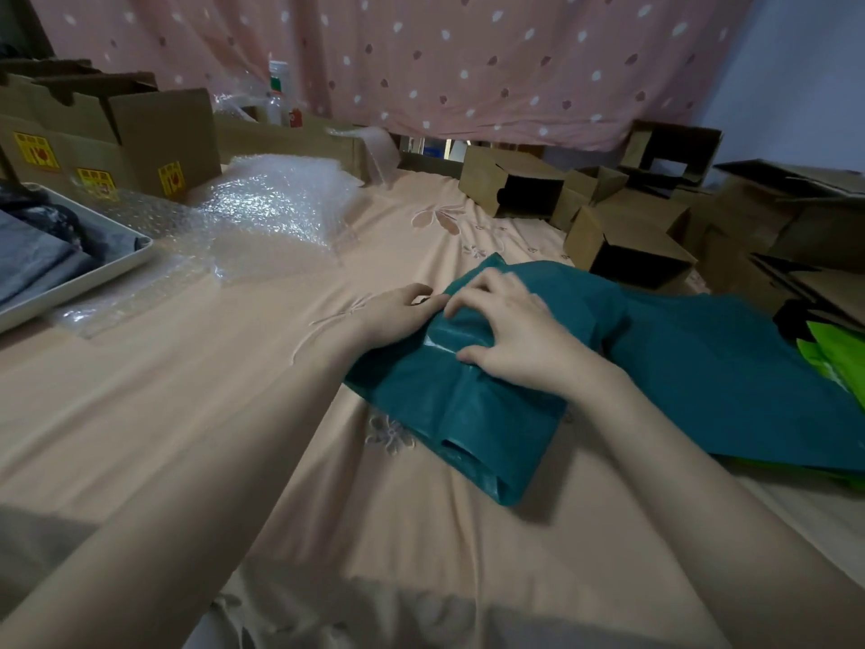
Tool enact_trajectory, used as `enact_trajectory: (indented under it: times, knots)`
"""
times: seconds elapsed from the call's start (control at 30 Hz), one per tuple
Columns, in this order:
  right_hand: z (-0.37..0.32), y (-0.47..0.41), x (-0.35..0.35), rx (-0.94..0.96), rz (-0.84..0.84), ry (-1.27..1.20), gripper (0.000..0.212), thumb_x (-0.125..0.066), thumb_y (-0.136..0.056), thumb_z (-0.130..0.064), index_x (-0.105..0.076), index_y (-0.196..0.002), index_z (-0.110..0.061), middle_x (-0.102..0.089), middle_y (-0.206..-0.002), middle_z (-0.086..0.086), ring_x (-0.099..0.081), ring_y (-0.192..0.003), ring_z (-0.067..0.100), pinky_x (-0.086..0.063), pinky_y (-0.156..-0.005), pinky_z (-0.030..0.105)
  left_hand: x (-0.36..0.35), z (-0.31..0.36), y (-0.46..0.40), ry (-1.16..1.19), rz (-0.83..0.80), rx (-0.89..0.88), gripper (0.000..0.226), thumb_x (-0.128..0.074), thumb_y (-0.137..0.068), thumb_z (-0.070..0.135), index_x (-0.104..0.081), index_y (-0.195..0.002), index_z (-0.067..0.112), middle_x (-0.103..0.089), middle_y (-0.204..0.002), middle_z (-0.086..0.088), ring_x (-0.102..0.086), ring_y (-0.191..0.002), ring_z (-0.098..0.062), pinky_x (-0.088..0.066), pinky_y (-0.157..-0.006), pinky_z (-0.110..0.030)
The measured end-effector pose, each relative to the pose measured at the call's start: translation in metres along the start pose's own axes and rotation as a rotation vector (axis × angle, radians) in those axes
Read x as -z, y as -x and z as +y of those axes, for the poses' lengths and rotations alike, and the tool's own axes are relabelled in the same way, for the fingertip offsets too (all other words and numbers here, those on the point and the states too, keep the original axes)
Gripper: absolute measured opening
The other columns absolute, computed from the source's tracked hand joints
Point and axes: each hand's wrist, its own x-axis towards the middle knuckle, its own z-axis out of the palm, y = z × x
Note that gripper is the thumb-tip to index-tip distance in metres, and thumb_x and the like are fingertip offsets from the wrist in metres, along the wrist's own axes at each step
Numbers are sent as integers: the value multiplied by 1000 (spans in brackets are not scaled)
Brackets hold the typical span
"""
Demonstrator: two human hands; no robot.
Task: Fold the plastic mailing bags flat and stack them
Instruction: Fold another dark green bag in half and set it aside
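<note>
A teal plastic mailing bag (pixel 468 414) lies partly folded on the peach bedsheet (pixel 234 414) in the middle of the view. My left hand (pixel 398 311) pinches its far left edge. My right hand (pixel 519 334) rests on top of the fold with curled fingers, gripping the plastic. To the right, more teal bags (pixel 730 381) lie flat in a pile. A bright green bag (pixel 838 358) sits at the right edge, partly out of view.
Bubble wrap (pixel 262 213) spreads over the far left of the sheet beside a white tray (pixel 70 292) of dark bags. Cardboard boxes (pixel 627 245) crowd the back right, and more boxes (pixel 140 133) stand at the back left. A pink dotted curtain (pixel 468 53) hangs behind.
</note>
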Motion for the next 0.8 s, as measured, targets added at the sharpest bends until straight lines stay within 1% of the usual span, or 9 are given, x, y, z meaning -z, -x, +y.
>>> enact_trajectory:
  times: [0.1,0.17,0.27,0.33,0.4,0.47,0.6,0.7,0.8]
  knots:
    - [12,16,7,-196,50,127,55,-67,-76,-52,-48,-123,-29,-38,-122,-1,-31,-119,20,-31,-97,37,-3,5,6,72,46,-34,48,-46,-93,45,-38,-139,32,-48,-140,-4,-45,-126,-22,-32,-104,-29]
    - [19,24,11,-297,34,216,61,-64,-76,-58,-46,-126,-29,-36,-127,5,-32,-121,25,-31,-102,41,-4,9,13,97,55,-69,48,-50,-92,38,-38,-139,38,-51,-135,-3,-50,-120,-23,-38,-103,-31]
    - [27,33,17,-356,5,227,56,-62,-84,-45,-43,-134,-31,-32,-141,10,-36,-126,31,-28,-107,43,-5,20,29,122,24,-85,47,-53,-91,31,-41,-136,40,-61,-108,-2,-66,-88,-24,-55,-77,-33]
    - [29,34,18,-360,-19,188,52,-55,-90,-26,-39,-138,-32,-36,-140,10,-39,-127,31,-27,-106,40,-6,29,40,25,47,-118,36,-51,-91,32,-54,-128,32,-66,-94,2,-63,-73,-14,-52,-71,-26]
    - [31,31,17,-351,8,158,51,-43,-91,-15,-39,-140,-28,-43,-137,11,-41,-126,29,-26,-106,39,-10,36,46,-55,97,-141,31,-48,-92,37,-68,-108,19,-73,-85,1,-64,-74,-12,-50,-78,-28]
    - [33,25,17,-372,76,88,45,-33,-94,-19,-45,-137,-22,-49,-137,10,-44,-125,28,-28,-103,39,-15,42,49,-78,95,-127,39,-43,-92,38,-68,-94,8,-73,-74,0,-67,-73,-14,-52,-80,-35]
    - [44,5,12,-420,87,-26,45,-38,-96,-36,-45,-136,-16,-47,-140,5,-43,-127,26,-33,-97,37,-24,54,56,49,-59,-121,34,-37,-91,21,-62,-98,-1,-72,-77,0,-69,-64,-11,-53,-70,-27]
    - [51,-12,3,-362,77,-84,50,-50,-93,-29,-39,-140,-16,-39,-146,5,-38,-132,24,-32,-103,35,-28,56,60,-54,-31,-180,35,-39,-90,18,-63,-115,12,-72,-83,0,-65,-76,-16,-52,-80,-31]
    - [58,-28,-7,-271,111,-201,49,-49,-93,-12,-38,-140,-16,-34,-148,3,-34,-135,22,-25,-110,34,-28,35,56,-251,196,-214,43,-50,-84,23,-55,-126,30,-67,-102,-1,-59,-97,-23,-48,-79,-30]
